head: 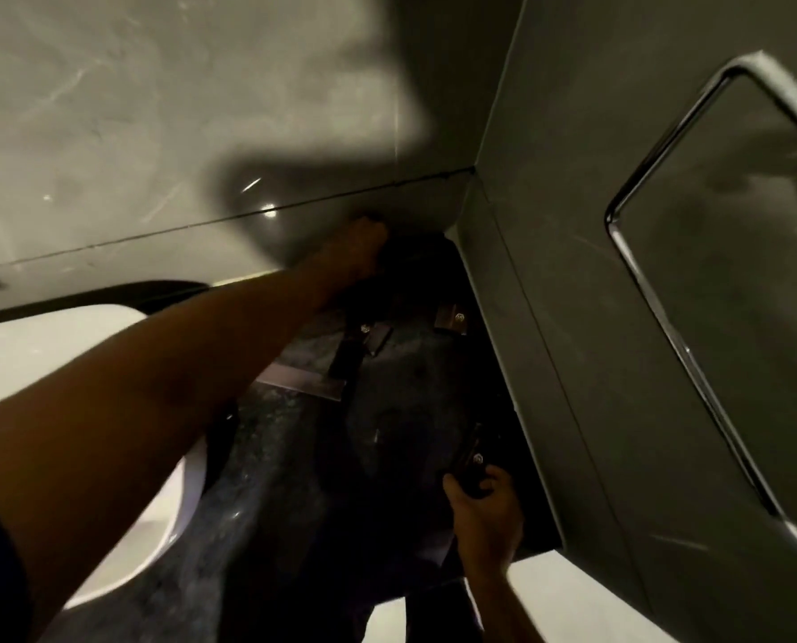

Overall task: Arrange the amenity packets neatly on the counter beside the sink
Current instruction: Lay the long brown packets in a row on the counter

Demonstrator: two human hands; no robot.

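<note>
The scene is dim. A dark speckled counter (267, 438) runs beside a white sink (39, 355) at the left. Dark amenity packets with small round emblems lie near the back: one (364, 338) in the middle, another (452, 320) by the right wall. My left hand (364, 245) reaches to the counter's far corner against the back wall; its fingers are curled, and what they hold is hidden in shadow. My right hand (482, 503) near the front right is closed on a dark packet (473, 461) with an emblem.
A pale flat strip (304, 380) lies on the counter near the sink rim. A grey wall panel (573, 317) closes in the right side and carries a mirror with a dark frame (665, 146). A tiled wall (155, 109) stands behind. Light floor (549, 591) shows below.
</note>
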